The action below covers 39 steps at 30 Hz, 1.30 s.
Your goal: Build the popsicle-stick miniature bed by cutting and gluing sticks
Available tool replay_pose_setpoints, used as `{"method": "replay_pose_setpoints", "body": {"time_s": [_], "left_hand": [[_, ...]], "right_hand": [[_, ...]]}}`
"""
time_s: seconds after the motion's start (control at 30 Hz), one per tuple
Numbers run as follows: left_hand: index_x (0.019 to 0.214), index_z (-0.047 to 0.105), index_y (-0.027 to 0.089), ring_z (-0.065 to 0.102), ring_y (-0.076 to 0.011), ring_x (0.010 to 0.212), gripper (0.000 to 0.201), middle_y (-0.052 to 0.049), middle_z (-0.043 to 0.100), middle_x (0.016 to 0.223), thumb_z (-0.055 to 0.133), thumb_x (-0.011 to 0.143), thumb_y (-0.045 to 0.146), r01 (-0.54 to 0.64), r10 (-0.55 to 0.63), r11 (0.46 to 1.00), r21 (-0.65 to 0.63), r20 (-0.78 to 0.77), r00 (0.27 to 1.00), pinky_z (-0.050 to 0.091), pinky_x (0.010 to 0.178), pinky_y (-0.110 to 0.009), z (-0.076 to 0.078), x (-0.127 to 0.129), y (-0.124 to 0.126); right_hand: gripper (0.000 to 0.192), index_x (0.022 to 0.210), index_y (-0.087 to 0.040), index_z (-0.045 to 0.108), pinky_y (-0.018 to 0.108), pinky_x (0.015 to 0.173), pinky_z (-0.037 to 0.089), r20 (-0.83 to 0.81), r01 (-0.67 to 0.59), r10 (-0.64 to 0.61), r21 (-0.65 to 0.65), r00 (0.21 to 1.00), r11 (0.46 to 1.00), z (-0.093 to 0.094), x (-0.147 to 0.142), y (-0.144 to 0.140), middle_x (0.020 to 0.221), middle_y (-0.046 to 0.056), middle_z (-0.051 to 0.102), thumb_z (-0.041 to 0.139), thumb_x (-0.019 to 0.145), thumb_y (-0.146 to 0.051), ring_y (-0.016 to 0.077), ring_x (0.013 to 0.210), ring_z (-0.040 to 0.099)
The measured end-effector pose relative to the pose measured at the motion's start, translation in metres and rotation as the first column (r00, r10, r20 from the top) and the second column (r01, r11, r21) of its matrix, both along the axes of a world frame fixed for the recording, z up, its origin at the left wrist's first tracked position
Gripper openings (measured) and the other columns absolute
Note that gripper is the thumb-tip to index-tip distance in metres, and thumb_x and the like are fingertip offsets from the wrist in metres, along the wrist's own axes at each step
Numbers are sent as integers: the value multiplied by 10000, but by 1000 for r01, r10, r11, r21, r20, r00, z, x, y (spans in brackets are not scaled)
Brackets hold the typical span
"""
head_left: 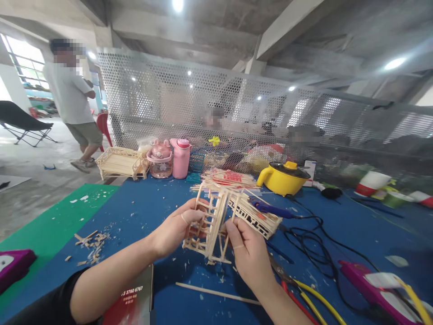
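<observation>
Above the blue table I hold a small frame built of pale wooden sticks (216, 221), tilted, with short cross-pieces on its left side. My left hand (179, 223) grips its left side, some fingers hidden behind the sticks. The fingers of my right hand (248, 248) pinch a stick along its right side. Just behind stands another stick-built piece (270, 228) holding loose sticks. A blue glue gun (275, 210) lies by it. Below my hands a single wooden stick (216, 293) rests on the table, left of pliers (301, 293) with red and yellow handles.
Stick scraps (91, 243) lie at left. A stick tray (122, 162), pink bottle (181, 158), pink jar (160, 160), stick bundles (230, 178) and yellow pot (286, 178) line the back, before a perforated metal screen (176, 99). Black cable (311, 243) coils right. A person (72, 95) stands left.
</observation>
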<state>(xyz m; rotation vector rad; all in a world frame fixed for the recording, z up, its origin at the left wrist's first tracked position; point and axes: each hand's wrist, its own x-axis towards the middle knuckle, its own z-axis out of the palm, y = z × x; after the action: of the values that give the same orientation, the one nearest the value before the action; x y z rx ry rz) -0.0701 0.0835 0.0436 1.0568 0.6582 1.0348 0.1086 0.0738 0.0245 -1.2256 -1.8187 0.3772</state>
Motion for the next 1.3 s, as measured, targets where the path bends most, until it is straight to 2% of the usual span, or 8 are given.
{"method": "replay_pose_setpoints", "body": {"time_s": [0.23, 0.37, 0.5, 0.73, 0.93, 1.03, 1.2, 1.3], "left_hand": [[1011, 570, 173, 606, -153, 793, 287, -70, 648, 924, 542, 836, 399, 24, -17, 997, -70, 86, 996, 468, 711, -281, 0, 2, 3], [1049, 580, 165, 620, -147, 779, 296, -91, 656, 961, 546, 846, 378, -12, 26, 993, -115, 125, 992, 477, 696, -268, 0, 6, 1], [1099, 589, 167, 618, -147, 785, 327, -92, 653, 990, 572, 835, 359, -9, 27, 992, -123, 145, 989, 482, 700, -269, 0, 11, -3], [1088, 636, 200, 579, -123, 794, 417, -48, 654, 947, 634, 764, 461, -14, 18, 998, -59, 73, 997, 461, 755, -258, 0, 14, -11], [1069, 644, 202, 590, -142, 835, 414, -49, 661, 973, 653, 745, 460, -14, 16, 999, -52, 50, 999, 462, 765, -264, -3, 13, -8], [1105, 609, 200, 610, -154, 831, 384, -68, 662, 987, 615, 793, 424, -55, 61, 995, -85, 75, 995, 475, 737, -272, -4, 11, -3], [1105, 591, 191, 634, -171, 847, 320, -89, 659, 1018, 563, 843, 371, -85, 99, 988, -126, 113, 989, 497, 715, -284, -2, 8, 2], [1104, 593, 183, 643, -174, 844, 307, -93, 665, 1013, 560, 847, 348, -85, 103, 985, -149, 119, 988, 503, 723, -292, 0, 9, 1]], "right_hand": [[311, 737, -194, 562, 234, 557, 420, 56, 45, -48, 53, 997, 998, 1, 5, 7, 595, -16, 551, 405, 905, -405, 130, 564, 521], [256, 1044, -185, 579, 274, 622, 477, 18, 171, -188, 343, 982, 924, 5, 7, 4, 839, 50, 625, 521, 854, -346, 161, 702, 580], [172, 985, -204, 639, 289, 699, 482, 184, 2, -121, 543, 976, 839, 8, 1, -5, 845, 53, 603, 555, 835, -218, 164, 782, 583], [167, 964, -193, 661, 286, 661, 478, 267, -25, -108, 451, 958, 892, 5, -9, -8, 808, 55, 598, 548, 849, -235, 164, 746, 576], [107, 803, -214, 634, 251, 642, 487, 36, -83, 76, 278, 996, 957, 8, -11, -5, 781, 18, 620, 538, 849, -202, 136, 712, 592], [83, 792, -212, 598, 254, 654, 489, -78, -24, 44, 246, 996, 969, 11, -6, -7, 785, 14, 624, 542, 847, -236, 141, 724, 592], [101, 878, -210, 560, 260, 640, 488, -330, 214, -112, 292, 937, 932, 15, 6, -8, 752, 9, 597, 506, 866, -295, 132, 677, 575], [104, 897, -209, 552, 249, 609, 485, -344, 245, -140, 283, 928, 927, 13, 11, -5, 727, 2, 591, 512, 863, -299, 123, 641, 570]]}}
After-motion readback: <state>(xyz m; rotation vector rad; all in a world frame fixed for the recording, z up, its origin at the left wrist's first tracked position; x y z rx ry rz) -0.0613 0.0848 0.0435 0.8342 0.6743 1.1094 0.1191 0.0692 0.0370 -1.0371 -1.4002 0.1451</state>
